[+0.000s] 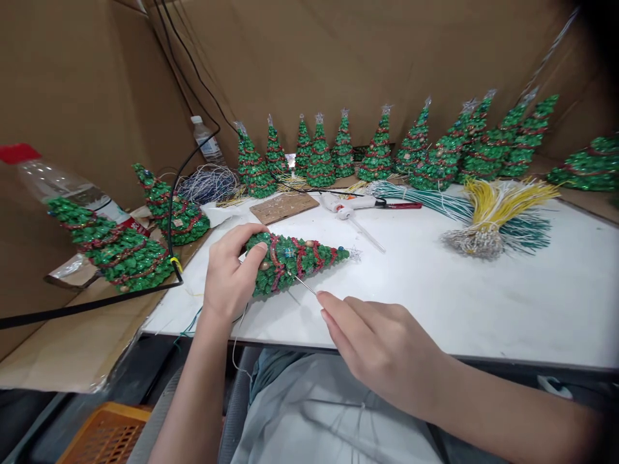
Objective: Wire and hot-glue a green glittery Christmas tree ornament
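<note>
My left hand (231, 274) grips the wide base of a small green Christmas tree (294, 259) wound with red garland, held on its side above the white table (483, 303), its star tip pointing right. My right hand (382, 345) pinches a thin silvery wire (304, 285) that runs up to the tree's underside. Both hands hover near the table's front edge, above my lap.
A row of finished trees (377, 151) lines the back. More trees (120, 251) lie at the left by a plastic bottle (72, 190). A glue gun (353, 205), yellow and green wire bundles (493, 216), a black cable (174, 193) and an orange crate (104, 435) are nearby.
</note>
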Demonstrator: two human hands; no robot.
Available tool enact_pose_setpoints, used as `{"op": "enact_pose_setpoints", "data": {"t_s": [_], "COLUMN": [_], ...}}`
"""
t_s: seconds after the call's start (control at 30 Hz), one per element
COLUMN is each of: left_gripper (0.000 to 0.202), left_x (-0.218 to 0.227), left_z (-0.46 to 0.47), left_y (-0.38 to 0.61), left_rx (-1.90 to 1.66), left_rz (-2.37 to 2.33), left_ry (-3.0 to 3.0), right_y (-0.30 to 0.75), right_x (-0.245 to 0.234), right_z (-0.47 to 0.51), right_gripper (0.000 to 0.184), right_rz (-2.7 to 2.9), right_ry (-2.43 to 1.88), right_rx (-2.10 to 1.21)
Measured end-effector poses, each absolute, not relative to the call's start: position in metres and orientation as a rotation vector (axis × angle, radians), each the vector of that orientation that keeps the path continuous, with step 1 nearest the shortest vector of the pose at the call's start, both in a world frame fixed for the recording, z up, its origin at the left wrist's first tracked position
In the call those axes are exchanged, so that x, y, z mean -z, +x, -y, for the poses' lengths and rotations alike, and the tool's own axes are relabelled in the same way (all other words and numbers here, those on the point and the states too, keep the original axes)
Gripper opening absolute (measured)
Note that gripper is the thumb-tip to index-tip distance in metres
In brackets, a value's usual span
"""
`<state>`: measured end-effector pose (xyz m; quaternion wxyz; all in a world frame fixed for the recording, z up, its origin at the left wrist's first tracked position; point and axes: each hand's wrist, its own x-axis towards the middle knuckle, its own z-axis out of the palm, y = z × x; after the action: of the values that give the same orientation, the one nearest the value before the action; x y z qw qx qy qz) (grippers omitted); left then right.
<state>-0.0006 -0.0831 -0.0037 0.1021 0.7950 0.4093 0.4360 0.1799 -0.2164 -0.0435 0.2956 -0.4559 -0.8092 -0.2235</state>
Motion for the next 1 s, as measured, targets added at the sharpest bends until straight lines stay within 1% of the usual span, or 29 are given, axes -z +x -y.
{"op": "enact_pose_setpoints", "data": {"t_s": [0.3, 0.43, 0.5, 0.57, 0.73, 0.87, 1.0], "left_gripper": [0.023, 0.022, 0.022, 0.022, 0.022, 0.022, 0.021], "left_x": [0.005, 0.005, 0.005, 0.005, 0.004, 0.004, 0.003], "left_z": [0.082, 0.082, 0.082, 0.082, 0.083, 0.083, 0.085], "left_y": [0.000, 0.000, 0.000, 0.001, 0.000, 0.001, 0.002], "left_rx": [-1.299, -1.309, -1.305, -1.296, -1.301, -1.298, -1.300], "left_rz": [-1.206, -1.210, -1.226, -1.228, -1.214, -1.217, -1.212], "left_ry": [2.334, 2.333, 2.330, 2.332, 2.333, 2.320, 2.321], "right_y": [0.175, 0.171, 0.172, 0.173, 0.177, 0.178, 0.179], "right_x": [0.052, 0.060, 0.062, 0.060, 0.034, 0.018, 0.018], "right_z": [0.220, 0.220, 0.220, 0.219, 0.217, 0.216, 0.215], "right_gripper": [0.033, 0.033, 0.034, 0.034, 0.027, 0.024, 0.023], "right_rz": [2.275, 2.243, 2.224, 2.184, 2.028, 1.992, 1.985], "right_ry": [-1.186, -1.196, -1.204, -1.217, -1.212, -1.189, -1.183], "right_rx": [0.848, 0.852, 0.803, 0.686, 0.331, 0.256, 0.226]}}
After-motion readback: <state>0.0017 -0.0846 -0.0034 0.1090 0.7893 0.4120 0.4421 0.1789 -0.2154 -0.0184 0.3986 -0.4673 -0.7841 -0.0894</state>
